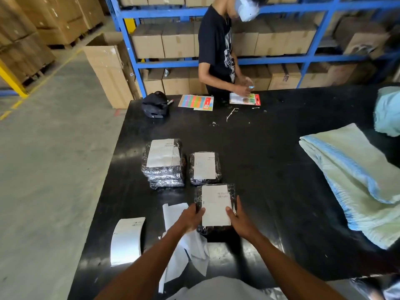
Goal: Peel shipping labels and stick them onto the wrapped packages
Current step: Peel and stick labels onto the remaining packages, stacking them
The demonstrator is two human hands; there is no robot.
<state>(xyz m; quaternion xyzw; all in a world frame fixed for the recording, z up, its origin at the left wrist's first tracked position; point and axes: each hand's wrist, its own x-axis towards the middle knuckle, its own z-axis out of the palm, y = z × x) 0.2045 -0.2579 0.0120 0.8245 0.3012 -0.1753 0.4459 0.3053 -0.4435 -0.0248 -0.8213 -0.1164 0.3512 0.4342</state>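
Observation:
A black wrapped package (232, 192) lies on the black table (270, 169) in front of me, with a white shipping label (215, 204) on its top. My left hand (191, 217) grips the package's left edge, thumb on the label. My right hand (240, 219) rests on the right side, fingers spread, thumb pressing the label's edge. Behind it sits a single labelled package (205, 167), and to the left a stack of labelled packages (163, 163). A curled label sheet (126, 240) lies at the near left. Peeled white backing papers (186, 245) lie under my left forearm.
Another person (218, 50) works at the table's far side over coloured sticker sheets (195, 102). A black bag (154, 103) sits at the far left corner. Folded pale green and blue cloth (355, 176) fills the right side. Blue shelving with cartons (179, 40) stands behind.

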